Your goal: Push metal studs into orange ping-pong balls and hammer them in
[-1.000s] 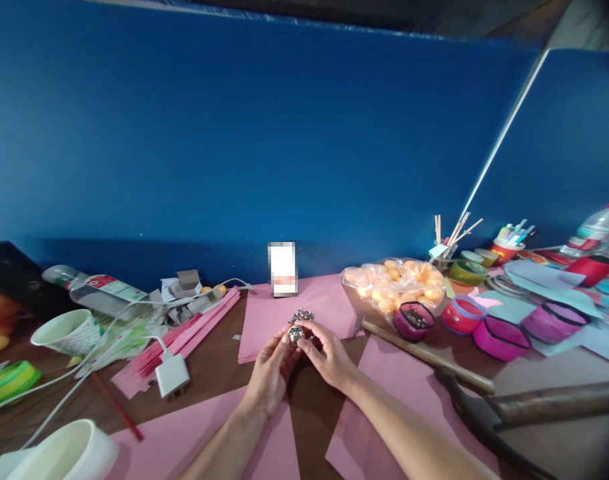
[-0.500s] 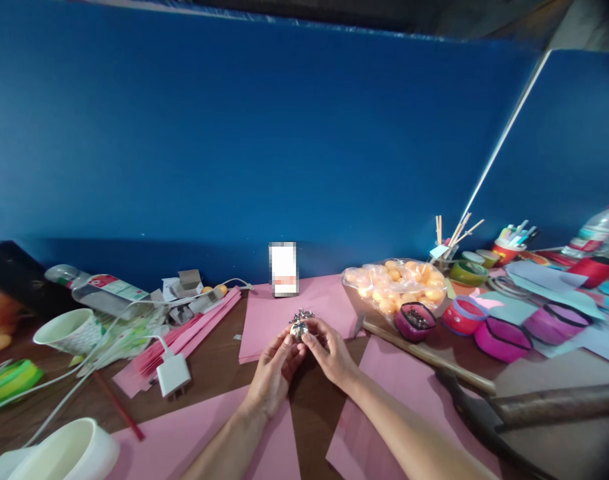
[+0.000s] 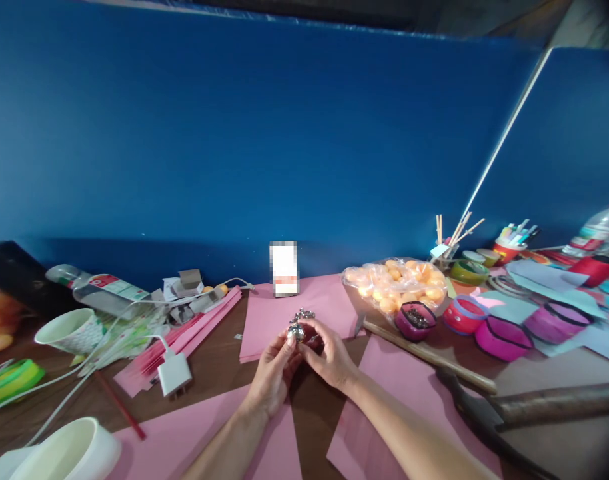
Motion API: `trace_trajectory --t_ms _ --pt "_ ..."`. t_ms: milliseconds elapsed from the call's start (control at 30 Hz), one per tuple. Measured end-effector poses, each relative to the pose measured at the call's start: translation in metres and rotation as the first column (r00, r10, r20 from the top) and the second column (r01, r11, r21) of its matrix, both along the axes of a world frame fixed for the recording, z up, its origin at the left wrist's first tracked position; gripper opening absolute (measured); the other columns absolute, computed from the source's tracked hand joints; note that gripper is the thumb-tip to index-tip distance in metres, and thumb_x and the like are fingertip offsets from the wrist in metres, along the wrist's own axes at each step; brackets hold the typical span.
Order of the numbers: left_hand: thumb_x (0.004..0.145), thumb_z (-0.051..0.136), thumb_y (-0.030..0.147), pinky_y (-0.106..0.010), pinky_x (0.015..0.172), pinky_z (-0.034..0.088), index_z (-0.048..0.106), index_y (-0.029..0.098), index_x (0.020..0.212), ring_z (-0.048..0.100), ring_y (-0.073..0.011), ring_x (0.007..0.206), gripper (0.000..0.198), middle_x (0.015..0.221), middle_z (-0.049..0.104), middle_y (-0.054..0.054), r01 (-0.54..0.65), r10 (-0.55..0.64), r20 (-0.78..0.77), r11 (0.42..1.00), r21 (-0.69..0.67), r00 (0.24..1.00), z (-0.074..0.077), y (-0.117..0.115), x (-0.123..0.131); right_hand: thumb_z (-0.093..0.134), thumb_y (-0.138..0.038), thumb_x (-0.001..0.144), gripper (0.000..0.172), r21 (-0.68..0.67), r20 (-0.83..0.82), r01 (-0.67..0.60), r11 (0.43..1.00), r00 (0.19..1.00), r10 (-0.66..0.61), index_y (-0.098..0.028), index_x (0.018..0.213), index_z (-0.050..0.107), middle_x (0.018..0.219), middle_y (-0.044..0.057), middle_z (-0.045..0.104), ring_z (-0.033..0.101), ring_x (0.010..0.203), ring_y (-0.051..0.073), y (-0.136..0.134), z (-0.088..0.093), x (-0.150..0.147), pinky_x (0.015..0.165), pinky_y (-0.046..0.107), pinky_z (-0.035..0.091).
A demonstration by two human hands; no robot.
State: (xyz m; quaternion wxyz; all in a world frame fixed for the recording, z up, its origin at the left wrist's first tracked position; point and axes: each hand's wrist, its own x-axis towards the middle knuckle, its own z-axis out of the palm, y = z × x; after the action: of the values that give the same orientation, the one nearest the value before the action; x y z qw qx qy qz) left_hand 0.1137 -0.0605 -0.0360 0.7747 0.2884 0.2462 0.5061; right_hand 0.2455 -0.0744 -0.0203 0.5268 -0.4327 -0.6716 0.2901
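A small shiny silver ball [image 3: 295,333] is held up between both hands near the middle of the table. My left hand [image 3: 274,373] grips it from below and the left, the thumb pressed on its front. My right hand [image 3: 330,357] curls around its right side, fingers bent against it and thumb close below. Just beyond the fingers, small glinting metal pieces [image 3: 303,313] lie on a pink paper sheet [image 3: 264,310]. My fingertips hide part of the ball.
To the right lie a bag of orange balls [image 3: 394,283], a purple cup [image 3: 415,321] with small dark pieces, a wooden-handled hammer [image 3: 429,357] and an axe-like tool [image 3: 484,413]. A white charger [image 3: 174,373], paper cup [image 3: 67,330] and bottle [image 3: 109,293] are left. A phone [image 3: 284,269] stands behind.
The ball has turned and shifted slightly left in my fingers, showing more of its silver surface. My right thumb has moved lower. Both forearms stay nearly where they were.
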Motion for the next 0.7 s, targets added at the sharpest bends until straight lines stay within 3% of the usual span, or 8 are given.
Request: trace_trajectory --t_ms 100,167,300,433,533,700 --pt "0.074 0.064 0.021 -0.03 0.084 0.048 0.063 0.015 0.095 0.064 -0.0185 0.086 0.021 0.095 0.068 -0.009 -0.031 0.031 0.003 0.999 -0.028 1.0 -0.001 0.002 0.0 0.053 -0.023 0.081 0.039 -0.01 0.013 0.043 0.999 0.999 -0.043 -0.02 0.119 0.047 0.103 0.006 0.061 0.06 0.085 0.017 -0.001 0.0 0.0 0.076 0.029 0.05" --pt "0.074 0.064 0.019 -0.027 0.081 0.049 0.064 0.014 0.091 0.064 -0.0158 0.082 0.018 0.095 0.068 -0.008 -0.067 0.067 0.01 0.996 -0.053 0.998 -0.003 0.004 0.0 0.046 -0.024 0.085 0.033 -0.019 0.003 0.149 0.989 0.989 -0.149 -0.02 0.118 0.047 0.101 0.006 0.061 0.061 0.083 0.016 0.001 0.0 0.003 0.074 0.028 0.05" --pt "0.072 0.065 0.017 -0.026 0.075 0.052 0.063 0.014 0.089 0.064 -0.0152 0.079 0.017 0.091 0.067 -0.007 -0.102 0.104 0.013 0.989 -0.107 0.995 -0.002 0.005 -0.001 0.036 -0.024 0.089 0.026 0.041 -0.014 0.42 0.906 0.907 -0.42 -0.018 0.108 0.052 0.097 0.008 0.062 0.06 0.086 0.017 0.013 -0.008 0.014 0.074 0.028 0.048" --pt "0.074 0.062 0.018 -0.027 0.073 0.053 0.062 0.015 0.09 0.065 -0.0159 0.079 0.016 0.09 0.067 -0.007 -0.118 0.123 0.029 0.983 -0.143 0.992 0.0 0.005 -0.003 0.036 -0.02 0.087 0.024 0.103 0.129 0.539 0.836 0.826 -0.548 -0.017 0.101 0.055 0.097 0.009 0.061 0.058 0.089 0.019 0.023 -0.017 0.028 0.077 0.031 0.046" --pt "0.076 0.059 0.017 -0.027 0.072 0.054 0.061 0.014 0.088 0.064 -0.0148 0.076 0.012 0.087 0.067 -0.007 -0.126 0.134 0.035 0.978 -0.168 0.99 0.0 0.005 -0.004 0.039 -0.015 0.084 0.023 0.094 0.377 0.531 0.842 0.764 -0.523 -0.018 0.097 0.057 0.091 0.008 0.061 0.056 0.086 0.02 0.023 -0.017 0.031 0.076 0.031 0.043" --pt "0.078 0.058 0.021 -0.025 0.067 0.054 0.061 0.015 0.088 0.064 -0.0139 0.071 0.013 0.082 0.066 -0.006 -0.138 0.144 0.02 0.972 -0.191 0.989 0.004 0.003 -0.003 0.044 -0.006 0.078 0.024 0.055 0.7 0.453 0.89 0.618 -0.358 -0.018 0.091 0.06 0.087 0.007 0.06 0.052 0.083 0.02 0.022 -0.013 0.027 0.074 0.028 0.038"
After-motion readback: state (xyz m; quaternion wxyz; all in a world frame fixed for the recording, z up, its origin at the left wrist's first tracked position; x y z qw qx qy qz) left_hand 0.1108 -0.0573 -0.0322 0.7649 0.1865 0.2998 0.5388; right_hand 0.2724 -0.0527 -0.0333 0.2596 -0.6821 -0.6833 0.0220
